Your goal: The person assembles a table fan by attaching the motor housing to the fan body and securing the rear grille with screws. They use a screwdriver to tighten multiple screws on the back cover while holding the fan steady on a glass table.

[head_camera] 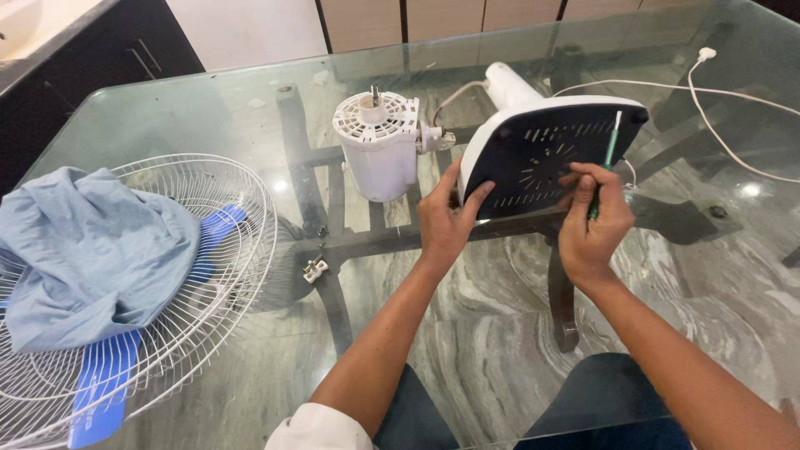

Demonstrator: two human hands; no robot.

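Note:
A fan base (546, 150), white-rimmed with a dark slotted underside, stands tipped up on the glass table (250, 100). My left hand (446, 218) grips its lower left edge. My right hand (590, 218) holds a green-handled screwdriver (606, 158) upright against the underside, tip near the upper right corner. A white fan motor housing (379, 146) with its shaft up stands just left of the base, joined to it by a wire.
A white wire fan guard (237, 242) lies at the left with blue blades (100, 383) and a light blue cloth (92, 250) on it. A small white part (314, 269) lies near it. A white power cord (717, 108) trails to the right.

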